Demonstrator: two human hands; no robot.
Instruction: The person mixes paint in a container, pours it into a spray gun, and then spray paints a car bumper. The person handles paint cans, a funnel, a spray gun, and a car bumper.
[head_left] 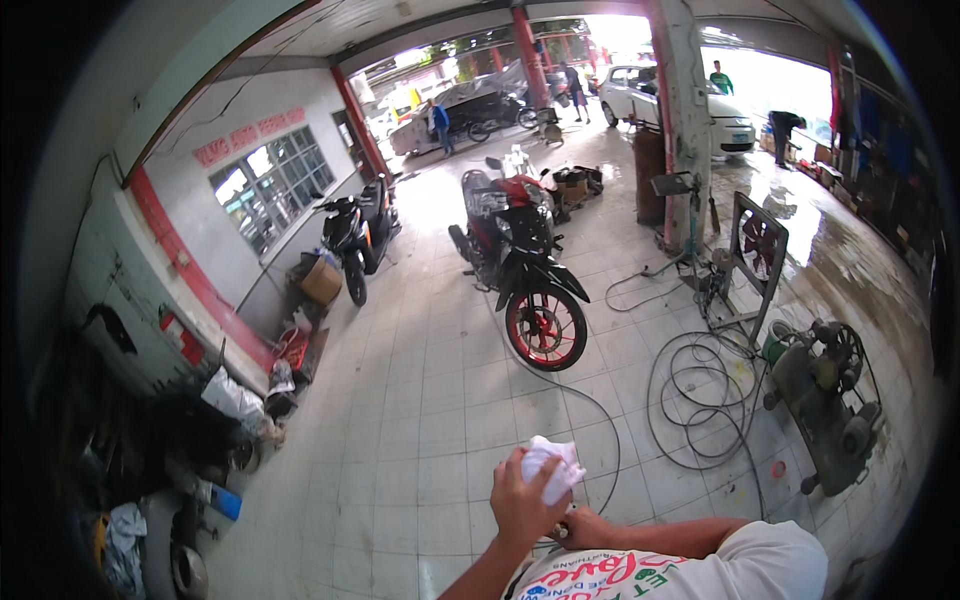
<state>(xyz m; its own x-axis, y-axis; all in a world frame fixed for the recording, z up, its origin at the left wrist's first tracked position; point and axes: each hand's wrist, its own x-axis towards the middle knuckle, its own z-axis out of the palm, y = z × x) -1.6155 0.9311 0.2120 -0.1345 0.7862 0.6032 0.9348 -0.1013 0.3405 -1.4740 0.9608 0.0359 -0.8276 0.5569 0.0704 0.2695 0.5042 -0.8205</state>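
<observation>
My left hand [522, 502] is raised in front of my chest, its fingers closed round a crumpled white cloth [556, 466] with a pinkish tint. Just below and to its right is my right hand [588, 530], closed on the end of a thin grey hose [617, 440]; a small brass-coloured tip [561, 531] shows at the fist. The hose runs over the floor toward a black and red motorcycle [510, 225] ahead of me, whose front wheel has a red rim [545, 328]. Neither hand touches the motorcycle.
A coiled hose [690, 400] lies right on the tiled floor, beside an air compressor [830, 400] and a framed fan [757, 255]. A black scooter [357, 240] stands by the left wall. Clutter [190, 450] lines the near left. People and a white car [680, 100] are at the back.
</observation>
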